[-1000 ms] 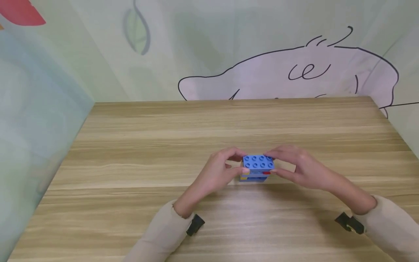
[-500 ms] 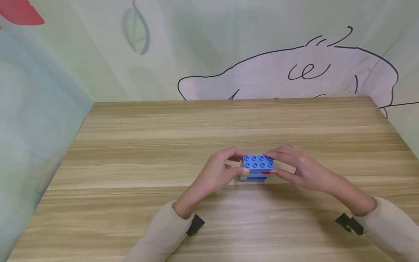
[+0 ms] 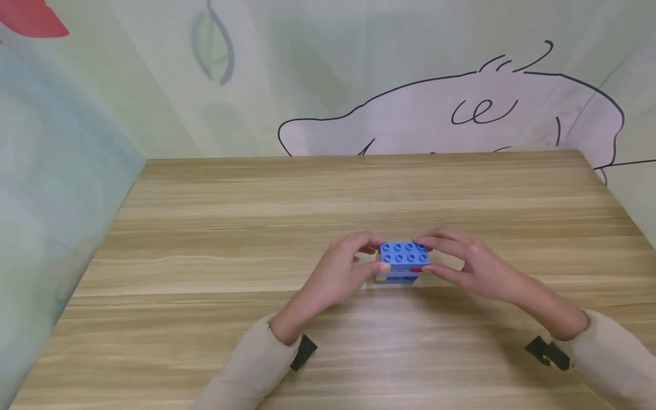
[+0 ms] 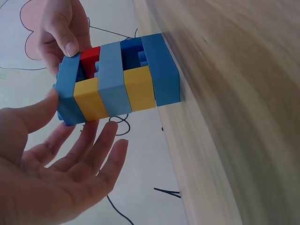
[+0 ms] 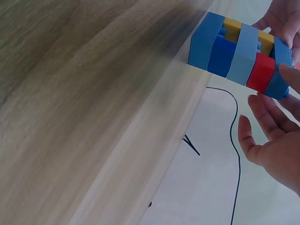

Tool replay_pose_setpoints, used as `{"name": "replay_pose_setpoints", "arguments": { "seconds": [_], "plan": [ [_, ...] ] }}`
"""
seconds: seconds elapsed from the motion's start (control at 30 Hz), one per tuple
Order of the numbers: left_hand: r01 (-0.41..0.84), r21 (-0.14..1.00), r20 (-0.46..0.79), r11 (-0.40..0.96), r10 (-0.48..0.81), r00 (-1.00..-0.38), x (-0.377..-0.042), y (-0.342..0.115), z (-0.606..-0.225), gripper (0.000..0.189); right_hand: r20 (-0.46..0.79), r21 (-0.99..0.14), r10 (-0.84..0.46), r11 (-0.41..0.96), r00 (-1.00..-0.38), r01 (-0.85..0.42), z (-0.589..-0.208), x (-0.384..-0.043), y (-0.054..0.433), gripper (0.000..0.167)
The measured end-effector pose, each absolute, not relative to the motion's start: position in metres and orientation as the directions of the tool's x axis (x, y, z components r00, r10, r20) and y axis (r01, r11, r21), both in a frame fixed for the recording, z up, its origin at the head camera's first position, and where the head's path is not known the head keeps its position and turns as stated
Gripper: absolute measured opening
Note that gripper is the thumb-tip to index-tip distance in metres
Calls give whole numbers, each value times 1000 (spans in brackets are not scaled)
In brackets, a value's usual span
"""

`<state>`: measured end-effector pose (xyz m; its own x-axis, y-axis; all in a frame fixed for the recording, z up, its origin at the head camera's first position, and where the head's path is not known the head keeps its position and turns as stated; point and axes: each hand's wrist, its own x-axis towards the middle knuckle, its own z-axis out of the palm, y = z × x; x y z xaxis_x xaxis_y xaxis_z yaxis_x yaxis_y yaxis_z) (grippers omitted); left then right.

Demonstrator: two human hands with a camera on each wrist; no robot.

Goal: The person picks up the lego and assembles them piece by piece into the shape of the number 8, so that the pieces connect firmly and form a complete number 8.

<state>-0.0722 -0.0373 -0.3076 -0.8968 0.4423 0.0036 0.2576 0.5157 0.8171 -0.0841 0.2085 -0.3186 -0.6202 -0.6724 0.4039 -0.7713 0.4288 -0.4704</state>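
A tower of toy building bricks stands upright on the wooden table. Its top is a long blue brick (image 3: 405, 253) with several studs. At its left end, my left hand (image 3: 338, 270) pinches this brick between thumb and fingers, front to back. The right hand (image 3: 479, 266) holds the other end the same way. Beneath it sit a yellow brick (image 4: 91, 99) and a red brick (image 5: 261, 72) with a gap between. Lower come a light blue long brick (image 4: 111, 82), another yellow brick (image 4: 139, 89) beside a dark blue brick (image 5: 221, 56), and a blue base brick (image 4: 161, 72).
Wood-grained table (image 3: 230, 228) surrounds the tower on all sides. Behind it hangs a pale backdrop (image 3: 328, 74) with a line-drawn animal, and a bluish panel (image 3: 46, 199) borders the left. Dark straps (image 3: 303, 353) show at both sleeve cuffs.
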Motion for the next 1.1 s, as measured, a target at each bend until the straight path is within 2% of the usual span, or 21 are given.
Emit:
{"name": "replay_pose_setpoints", "arguments": {
  "seconds": [0.23, 0.37, 0.5, 0.67, 0.87, 1.1],
  "plan": [
    [260, 816, 10, 517, 436, -900, -75, -40, -309, 35, 358, -539, -633, 459, -686, -706, -319, -86, 207, 51],
    [211, 838, -6, 503, 395, -919, -79, -41, -310, 36, 323, -597, -579, 489, -749, -636, -319, -91, 203, 45],
    [138, 882, -15, 450, 321, -947, -87, -41, -311, 35, 212, -677, -519, 534, -828, -507, -317, -99, 196, 36],
    [56, 901, -72, 430, 274, -959, -96, -44, -316, 32, 58, -753, -444, 569, -894, -331, -319, -113, 187, 39],
    [-37, 901, -174, 431, 282, -943, -101, -46, -319, 35, -60, -771, -388, 603, -920, -204, -328, -126, 179, 39],
    [-123, 910, -254, 396, 296, -921, -107, -46, -324, 35, -105, -777, -419, 601, -902, -188, -340, -133, 172, 41]
  ]
}}
